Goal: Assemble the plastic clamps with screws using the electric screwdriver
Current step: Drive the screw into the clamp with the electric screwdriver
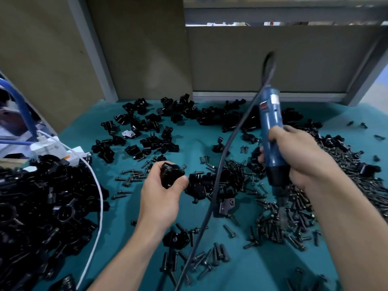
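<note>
I record the left hand with fingers curled round a plastic clamp above the bench. The right hand grips the electric screwdriver, near upright, its bit down among loose screws, right of the clamp and apart from it.

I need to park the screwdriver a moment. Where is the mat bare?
Bare mat lies between the white cable and the left hand's forearm, and in a patch beyond that hand, beside the scattered clamps. Crowded: the screw pile below the right hand and the clamp heap at left.
</note>
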Motion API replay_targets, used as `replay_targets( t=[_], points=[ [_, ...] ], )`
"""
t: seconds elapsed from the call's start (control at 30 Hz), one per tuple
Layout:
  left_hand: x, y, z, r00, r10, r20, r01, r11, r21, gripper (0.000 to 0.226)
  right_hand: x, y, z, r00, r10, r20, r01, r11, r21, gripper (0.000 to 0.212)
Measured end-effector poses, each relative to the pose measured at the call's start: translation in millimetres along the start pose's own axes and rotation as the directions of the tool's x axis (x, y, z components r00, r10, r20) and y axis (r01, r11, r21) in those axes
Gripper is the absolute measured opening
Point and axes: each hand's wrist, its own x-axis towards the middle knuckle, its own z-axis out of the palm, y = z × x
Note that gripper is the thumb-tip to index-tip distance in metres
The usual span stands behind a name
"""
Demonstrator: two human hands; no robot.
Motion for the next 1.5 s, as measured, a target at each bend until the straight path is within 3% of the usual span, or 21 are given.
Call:
replay_targets(
  t=[0.07,0.17,0.23,0.4,0.53,0.77,1.0,1.33,1.5],
  points=[
    [-3,1,1,1.0,-0.018,0.013,0.018,0.998,0.053,0.03,-5,0,4,0.995,0.059,0.075,-0.076,0.965,0.253,0.02],
    [-9,3,2,0.997,-0.047,0.056,0.039,0.99,0.133,0.04,-9,10,21,0.984,0.128,0.125,-0.172,0.871,0.461,0.005],
    [-12,4,3,0.994,-0.053,0.093,0.036,0.983,0.18,0.038,-10,17,31,0.978,0.172,0.122,-0.21,0.794,0.571,0.01],
    [-19,10,4,0.988,-0.015,0.154,-0.021,0.973,0.229,0.023,-9,27,39,0.985,0.17,0.01,-0.131,0.72,0.682,0.015],
    [-24,12,6,0.984,0.005,0.178,-0.047,0.971,0.234,0.02,-8,25,38,0.986,0.164,-0.04,-0.061,0.569,0.82,0.016],
    [-27,12,9,0.97,0.036,0.241,-0.086,0.976,0.202,0.019,-6,27,40,0.984,0.101,-0.144,0.071,0.521,0.851,0.017],
    [-31,13,11,0.962,0.04,0.272,-0.099,0.974,0.206,0.021,-7,33,46,0.988,0.069,-0.138,0.088,0.483,0.871,0.017],
    [-35,13,10,0.98,0.004,0.2,-0.032,0.99,0.138,0.027,-11,36,54,0.996,-0.001,-0.094,0.085,0.432,0.898,0.016],
    [-36,11,11,0.974,-0.029,0.223,-0.019,0.977,0.213,0.032,-13,41,58,0.993,-0.022,-0.115,0.111,0.49,0.865,0.018]
  ],
)
